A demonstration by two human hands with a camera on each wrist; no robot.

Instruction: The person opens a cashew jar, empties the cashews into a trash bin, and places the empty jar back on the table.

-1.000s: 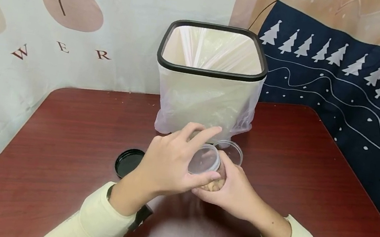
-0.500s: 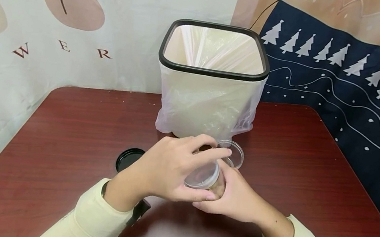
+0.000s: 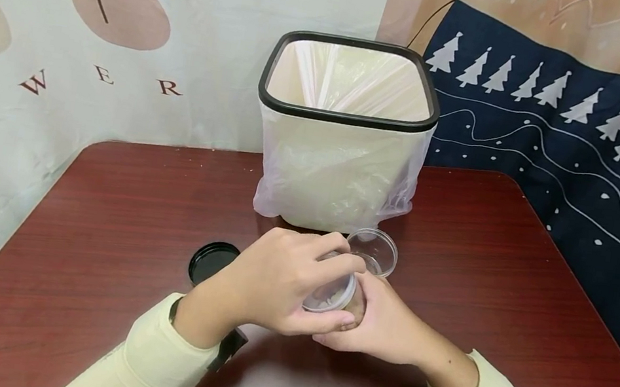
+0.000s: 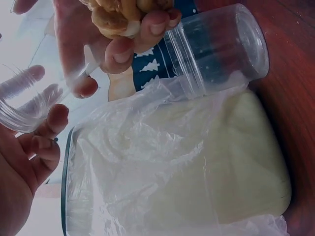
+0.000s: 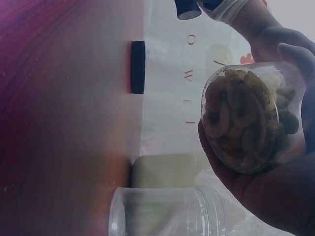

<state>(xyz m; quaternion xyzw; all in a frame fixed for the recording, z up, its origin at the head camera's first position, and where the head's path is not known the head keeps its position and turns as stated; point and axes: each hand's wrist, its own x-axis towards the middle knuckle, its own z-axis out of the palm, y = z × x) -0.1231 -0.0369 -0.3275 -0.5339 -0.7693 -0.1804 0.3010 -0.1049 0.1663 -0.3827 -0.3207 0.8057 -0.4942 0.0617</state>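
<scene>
I have the nut jar (image 5: pixel 241 123) tilted: right hand (image 3: pixel 387 320) grips it low, left hand (image 3: pixel 274 281) pinches the mouth end, likely steadying it. Black lid (image 3: pixel 209 263) beside left hand, clear jar (image 4: pixel 216 49) just beyond right; presumably parked handy.

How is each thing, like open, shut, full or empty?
Bin: upright, open, lined with a bag.
Standing jar: upright, open, looks empty.
Nut jar: tilted, nuts inside, in right hand.
Black lid: off, flat on the table.
Left hand: holding a clear plastic piece.
</scene>
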